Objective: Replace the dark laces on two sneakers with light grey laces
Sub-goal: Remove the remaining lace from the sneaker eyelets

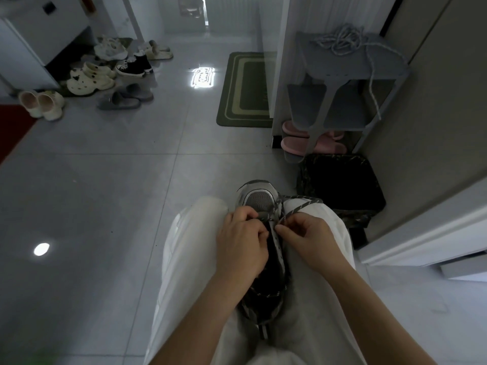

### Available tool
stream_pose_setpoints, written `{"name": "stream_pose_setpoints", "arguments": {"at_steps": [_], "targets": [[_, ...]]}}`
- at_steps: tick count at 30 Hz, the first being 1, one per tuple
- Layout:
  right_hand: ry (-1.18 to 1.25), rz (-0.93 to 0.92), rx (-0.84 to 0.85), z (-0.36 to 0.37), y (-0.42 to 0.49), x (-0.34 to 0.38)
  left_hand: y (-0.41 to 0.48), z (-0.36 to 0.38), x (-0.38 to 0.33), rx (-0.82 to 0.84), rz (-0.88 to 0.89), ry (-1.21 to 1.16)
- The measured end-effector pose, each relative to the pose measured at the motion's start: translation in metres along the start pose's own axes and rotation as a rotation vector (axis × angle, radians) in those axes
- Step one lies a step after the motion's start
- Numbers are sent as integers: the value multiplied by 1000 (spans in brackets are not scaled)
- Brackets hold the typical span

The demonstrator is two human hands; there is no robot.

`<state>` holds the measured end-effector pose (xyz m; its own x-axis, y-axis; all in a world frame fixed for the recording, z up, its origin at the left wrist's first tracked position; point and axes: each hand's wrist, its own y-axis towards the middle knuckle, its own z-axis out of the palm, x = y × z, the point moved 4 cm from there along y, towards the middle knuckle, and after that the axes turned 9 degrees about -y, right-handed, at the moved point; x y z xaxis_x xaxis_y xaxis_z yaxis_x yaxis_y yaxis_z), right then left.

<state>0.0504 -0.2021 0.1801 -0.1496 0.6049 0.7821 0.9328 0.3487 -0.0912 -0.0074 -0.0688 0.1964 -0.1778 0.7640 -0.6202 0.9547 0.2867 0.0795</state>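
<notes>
A grey and black sneaker (259, 198) lies between my knees on my lap, toe pointing away from me. A dark speckled lace (300, 205) runs through its front eyelets and loops out over my right knee. My left hand (241, 242) rests on the left side of the sneaker, fingers pinched at the lace near the front eyelets. My right hand (307, 238) pinches the same lace on the right side. Light grey laces (342, 43) lie in a tangle on top of a grey shoe rack (395, 72), one end hanging down.
A dark patterned stool or bin (340, 185) stands just beyond my right knee. Pink slippers (316, 143) sit under the rack. A green mat (245, 90) lies ahead. Several shoes and slippers (105, 72) are scattered at the far left on the tiled floor.
</notes>
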Motion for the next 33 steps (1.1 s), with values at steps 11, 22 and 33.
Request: {"name": "stream_pose_setpoints", "arguments": {"at_steps": [11,22,33], "targets": [[103,6,-28,-2,7,-5,4,10,-12,-153,59,-38],[8,25,-162,-8,1,-13,8,31,-2,-249,1,-268],[184,216,-245,1,7,-16,7,14,-11,-55,-48,-137]]}}
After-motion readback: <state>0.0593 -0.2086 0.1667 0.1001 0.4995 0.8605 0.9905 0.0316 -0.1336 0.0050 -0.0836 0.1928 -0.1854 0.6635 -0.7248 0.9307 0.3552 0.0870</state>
